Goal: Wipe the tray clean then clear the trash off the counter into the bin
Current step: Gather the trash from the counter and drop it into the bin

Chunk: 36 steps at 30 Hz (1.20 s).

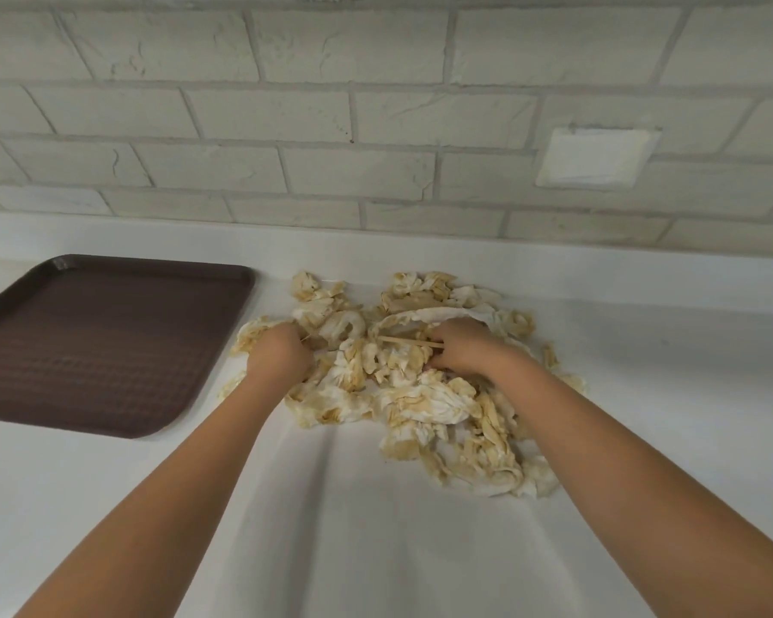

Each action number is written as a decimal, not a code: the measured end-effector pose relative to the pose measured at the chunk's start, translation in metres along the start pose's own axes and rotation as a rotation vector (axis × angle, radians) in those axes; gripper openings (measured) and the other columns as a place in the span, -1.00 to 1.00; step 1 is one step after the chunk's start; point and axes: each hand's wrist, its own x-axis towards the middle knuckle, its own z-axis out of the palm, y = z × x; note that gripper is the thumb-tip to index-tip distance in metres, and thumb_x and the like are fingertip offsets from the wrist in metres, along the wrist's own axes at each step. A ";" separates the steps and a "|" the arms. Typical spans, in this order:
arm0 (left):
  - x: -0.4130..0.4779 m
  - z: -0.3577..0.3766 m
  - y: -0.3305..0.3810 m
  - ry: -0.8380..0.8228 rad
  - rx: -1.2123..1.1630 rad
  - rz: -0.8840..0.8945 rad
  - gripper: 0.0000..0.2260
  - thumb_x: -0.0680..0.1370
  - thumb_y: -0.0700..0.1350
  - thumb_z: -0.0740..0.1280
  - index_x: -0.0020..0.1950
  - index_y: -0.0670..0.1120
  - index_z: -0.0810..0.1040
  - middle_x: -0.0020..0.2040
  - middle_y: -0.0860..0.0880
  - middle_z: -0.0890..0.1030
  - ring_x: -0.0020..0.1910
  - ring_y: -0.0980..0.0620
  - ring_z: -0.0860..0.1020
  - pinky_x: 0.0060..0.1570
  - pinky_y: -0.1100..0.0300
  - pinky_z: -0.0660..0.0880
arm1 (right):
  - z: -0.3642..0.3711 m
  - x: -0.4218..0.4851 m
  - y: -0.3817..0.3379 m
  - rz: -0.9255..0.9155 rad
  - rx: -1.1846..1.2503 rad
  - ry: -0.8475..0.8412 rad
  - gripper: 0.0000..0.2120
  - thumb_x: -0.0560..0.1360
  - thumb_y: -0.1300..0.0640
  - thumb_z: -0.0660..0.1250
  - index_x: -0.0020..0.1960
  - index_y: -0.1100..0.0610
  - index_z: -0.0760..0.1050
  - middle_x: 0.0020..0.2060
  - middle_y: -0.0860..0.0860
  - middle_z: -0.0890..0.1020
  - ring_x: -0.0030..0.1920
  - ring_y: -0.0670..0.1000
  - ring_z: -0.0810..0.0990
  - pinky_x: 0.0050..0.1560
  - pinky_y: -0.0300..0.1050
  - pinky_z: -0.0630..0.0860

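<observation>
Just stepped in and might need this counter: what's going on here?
A person is gathering a heap of stained paper towels on the white counter. The left hand and right hand are both dug into the pile, near a thin wooden stick. The brown tray sits empty to the left. No bin is in view.

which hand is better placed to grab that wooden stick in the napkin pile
Right. The right hand already touches the wooden stick on the dirty napkins; the left hand is buried at the pile's left edge.
</observation>
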 end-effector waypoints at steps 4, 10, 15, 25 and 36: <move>-0.013 -0.007 0.001 0.153 0.042 0.095 -0.82 0.58 -0.21 0.15 0.10 -0.14 0.50 -0.30 -0.03 0.49 -0.34 -0.05 0.48 -0.44 0.20 0.34 | -0.016 -0.017 0.018 0.000 0.122 -0.061 -0.87 0.44 0.04 0.42 -0.18 0.04 0.49 -0.26 -0.06 0.55 -0.22 -0.04 0.51 -0.26 -0.19 0.38; -0.050 -0.019 0.032 0.301 -0.106 0.218 -0.77 0.60 -0.09 0.13 0.09 -0.18 0.49 -0.39 -0.04 0.49 -0.39 -0.07 0.46 -0.43 0.19 0.30 | -0.051 -0.043 0.030 0.005 0.140 -0.039 -0.85 0.52 0.09 0.31 0.00 0.12 0.61 0.01 0.07 0.64 -0.10 0.04 0.56 -0.09 -0.08 0.46; -0.082 -0.004 0.068 0.174 -0.103 0.404 -0.65 0.58 0.13 0.19 0.25 -0.03 0.49 -0.25 -0.01 0.61 -0.27 -0.02 0.56 -0.34 0.22 0.38 | -0.074 -0.057 0.034 0.051 0.176 0.060 -0.77 0.45 0.36 0.24 -0.30 0.09 0.45 0.08 0.05 0.61 0.03 0.05 0.56 -0.06 -0.09 0.48; -0.096 0.039 0.066 -0.232 0.174 0.482 -0.63 0.58 0.12 0.15 0.39 0.14 0.39 0.18 0.01 0.59 0.11 0.00 0.56 0.02 0.15 0.52 | -0.073 -0.080 0.046 0.096 0.714 0.393 -0.82 0.34 0.04 0.52 -0.20 0.13 0.61 -0.34 -0.09 0.57 -0.31 -0.14 0.51 -0.31 -0.28 0.37; -0.054 -0.010 0.035 0.098 -0.262 0.288 -0.73 0.63 -0.02 0.12 -0.02 -0.12 0.55 -0.25 0.01 0.57 -0.25 -0.03 0.54 -0.32 0.16 0.40 | -0.049 -0.042 0.010 -0.084 1.331 0.738 -0.67 0.44 0.39 0.34 -0.36 0.13 0.28 -0.11 0.10 0.70 -0.36 -0.24 0.59 -0.38 -0.45 0.38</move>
